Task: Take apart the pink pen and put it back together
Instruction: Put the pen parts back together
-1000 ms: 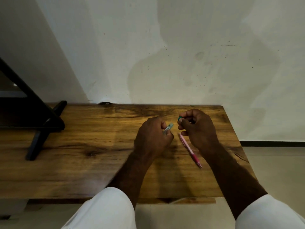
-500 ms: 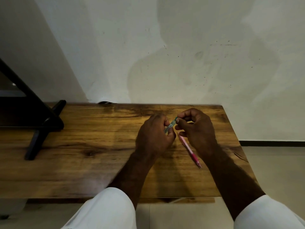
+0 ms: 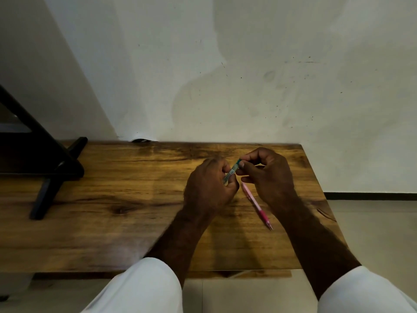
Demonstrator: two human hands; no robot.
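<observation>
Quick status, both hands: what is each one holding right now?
Left hand: grips the clear pen barrel.
Right hand: pinches the green end of that barrel.

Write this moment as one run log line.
left hand: holds clear green-tipped pen piece | right hand: pinches its green end | pink plastic pen: lies on brown wooden table

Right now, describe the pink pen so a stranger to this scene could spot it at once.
On the wooden table against the pale wall, look at the right half, beside the right hand. The pink pen lies slanted there, darker pink toward its near end. Its neighbour, a clear green-tipped piece, is gripped by the left hand and the right.
</observation>
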